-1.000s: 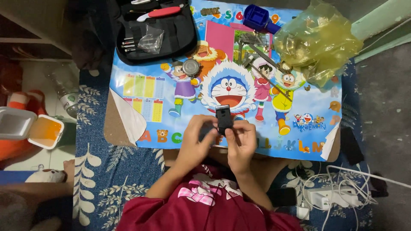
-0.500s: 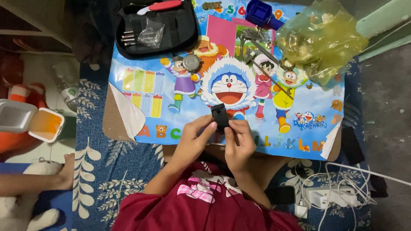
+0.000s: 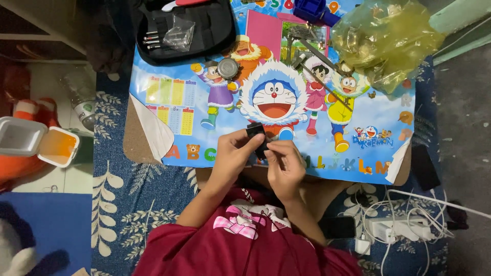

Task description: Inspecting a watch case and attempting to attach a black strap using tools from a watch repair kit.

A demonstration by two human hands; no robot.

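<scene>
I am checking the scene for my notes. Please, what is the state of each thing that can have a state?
Small black device: held in both hands.
Left hand: gripping it.
Right hand: gripping it.
Black tool case: open.
White box: lid open.
Poster corner: peeled up.

On my cartoon mat lie a black tool case, a round tin, a yellow bag and a blue box. A power strip sits on the rug.
</scene>
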